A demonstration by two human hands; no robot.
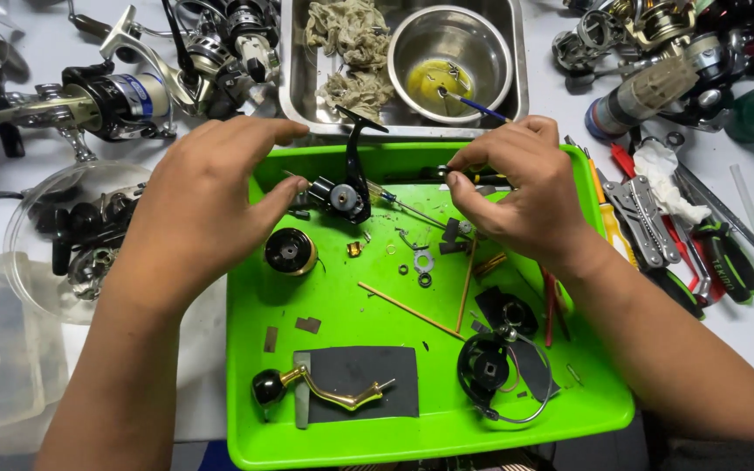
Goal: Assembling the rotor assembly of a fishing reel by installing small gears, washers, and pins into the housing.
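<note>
Two hands worked over the bright green plastic tray [325,440], and a fair part of the scene was hidden by them. Your left hand [198,205] hovered with fingers spread and loosely curved, gripping nothing, its thumb reaching toward the black reel body [342,194], which sat in the tray's upper middle with its stem standing up. Whether the thumb touched the reel body could not be told. Your right hand [521,187] was pinched shut on a screwdriver [412,208], whose handle was mostly covered by your fingers; only the thin metal shaft showed, running toward the reel body.

Small washers and rings near the tray's centre were too small to make out. Lower down lay a glossy gold crank handle [320,391] with a round black knob, resting on a matte dark mat [368,366]. A gold-rimmed spool [290,251] sat beside your left palm. Behind the tray, a steel bowl [448,57] held yellowish liquid.
</note>
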